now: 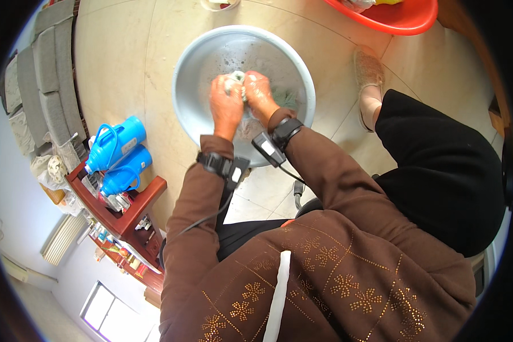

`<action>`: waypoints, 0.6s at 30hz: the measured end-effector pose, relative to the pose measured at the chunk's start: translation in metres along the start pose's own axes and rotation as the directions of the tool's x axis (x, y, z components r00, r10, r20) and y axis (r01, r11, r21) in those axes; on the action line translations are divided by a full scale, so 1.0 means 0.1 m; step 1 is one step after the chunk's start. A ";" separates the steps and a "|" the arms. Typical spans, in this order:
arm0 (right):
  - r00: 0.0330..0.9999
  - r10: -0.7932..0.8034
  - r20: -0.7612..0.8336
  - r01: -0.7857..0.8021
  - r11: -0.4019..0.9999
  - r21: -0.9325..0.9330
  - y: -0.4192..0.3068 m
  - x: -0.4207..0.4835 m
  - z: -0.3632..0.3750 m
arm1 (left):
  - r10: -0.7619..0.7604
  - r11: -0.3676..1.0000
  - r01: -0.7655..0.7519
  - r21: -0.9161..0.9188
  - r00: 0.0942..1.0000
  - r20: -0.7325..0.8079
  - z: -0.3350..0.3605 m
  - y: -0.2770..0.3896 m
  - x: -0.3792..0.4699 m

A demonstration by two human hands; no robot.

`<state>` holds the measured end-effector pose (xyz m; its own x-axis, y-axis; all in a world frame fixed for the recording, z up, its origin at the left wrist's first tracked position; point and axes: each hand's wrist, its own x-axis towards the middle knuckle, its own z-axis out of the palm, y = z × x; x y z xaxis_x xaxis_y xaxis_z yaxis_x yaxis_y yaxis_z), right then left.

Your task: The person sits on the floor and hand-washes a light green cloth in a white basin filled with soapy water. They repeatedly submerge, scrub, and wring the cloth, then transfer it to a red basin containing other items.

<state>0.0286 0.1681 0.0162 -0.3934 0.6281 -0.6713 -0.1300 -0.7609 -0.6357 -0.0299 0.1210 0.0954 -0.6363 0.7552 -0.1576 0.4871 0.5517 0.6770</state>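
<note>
A light blue-grey plastic basin (308,92) on the tiled floor holds soapy, cloudy water. Over it, my left hand (227,100) and my right hand (260,95) meet at the knuckles. Both have their fingers closed on a wet, pale green cloth (238,77), bunched up between them; most of it is hidden by the fingers. A darker green cloth (284,97) lies in the water at the basin's right side, partly behind my right wrist. Brown sleeves and black wrist straps with small devices cover both my wrists.
A red plastic tub (399,23) with bags in it stands at the upper right. At the top edge is a small whitish container (220,5). Two blue thermos flasks (126,141) are at the left beside a reddish wooden stand (147,199). My slippered foot (369,70) rests right of the basin.
</note>
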 end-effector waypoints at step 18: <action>0.993 0.115 0.024 -0.115 0.993 0.034 0.06 0.07 0.04 | 0.027 0.995 -0.030 0.092 0.999 0.043 0.03 0.04 0.05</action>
<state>0.0219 0.1673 0.0093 -0.4274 0.5328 -0.7304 -0.1148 -0.8334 -0.5407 -0.0292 0.1284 0.0955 -0.5970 0.7840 -0.1701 0.5589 0.5585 0.6129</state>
